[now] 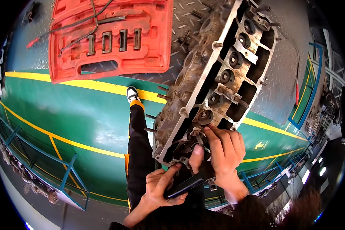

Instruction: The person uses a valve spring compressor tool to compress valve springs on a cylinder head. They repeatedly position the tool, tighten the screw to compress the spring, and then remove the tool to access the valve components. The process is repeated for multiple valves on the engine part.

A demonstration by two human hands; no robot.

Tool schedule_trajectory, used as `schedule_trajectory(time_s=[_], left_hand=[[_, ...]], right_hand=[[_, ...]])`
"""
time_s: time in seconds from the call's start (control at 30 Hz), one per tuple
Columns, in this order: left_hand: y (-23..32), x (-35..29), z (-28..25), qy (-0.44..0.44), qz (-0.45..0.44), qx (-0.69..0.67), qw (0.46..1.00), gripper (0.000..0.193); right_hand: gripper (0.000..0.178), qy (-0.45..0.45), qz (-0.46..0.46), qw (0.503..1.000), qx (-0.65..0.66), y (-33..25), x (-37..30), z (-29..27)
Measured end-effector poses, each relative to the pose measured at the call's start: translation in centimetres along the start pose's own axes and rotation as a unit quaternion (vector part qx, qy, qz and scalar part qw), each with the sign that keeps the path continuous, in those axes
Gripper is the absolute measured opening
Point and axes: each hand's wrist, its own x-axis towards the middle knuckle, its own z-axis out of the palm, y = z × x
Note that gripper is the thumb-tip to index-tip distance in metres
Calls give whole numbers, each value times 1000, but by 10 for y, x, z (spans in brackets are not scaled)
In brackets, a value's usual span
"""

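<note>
In the head view, we take the cylinder head [218,90] as our landmark; it slants across the middle, its row of round valve pockets facing up. At its near end we see the left hand [157,186], the index finger reaching to its edge and the other fingers curled beside a black handle [188,186]; we cannot tell whether they grip it. The right hand [227,147] reaches over the same end, index finger and thumb apart with a metal stud [199,138] between them; we cannot tell if they press on it. This hand hides part of the head's near end from us.

More studs [150,130] jut from the head's left side. Farther left of it, we find an open red case [155,57] with four metal pieces [107,41] in it and dark cords [94,17] lying across. Right of the head, a thin red-handled tool [297,96] lies on the grey desk [283,76].

Below and left of the head, we see a black-trousered leg [138,153] and shoe [132,94] over green floor [84,111], with a blue railing [69,170] well apart.
</note>
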Motion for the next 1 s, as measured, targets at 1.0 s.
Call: schedule_trajectory(time_s=[1.0], left_hand=[[3, -3, 8, 77, -23, 5, 997, 68]], right_hand=[[33, -36, 15, 999, -22, -9, 9, -2]])
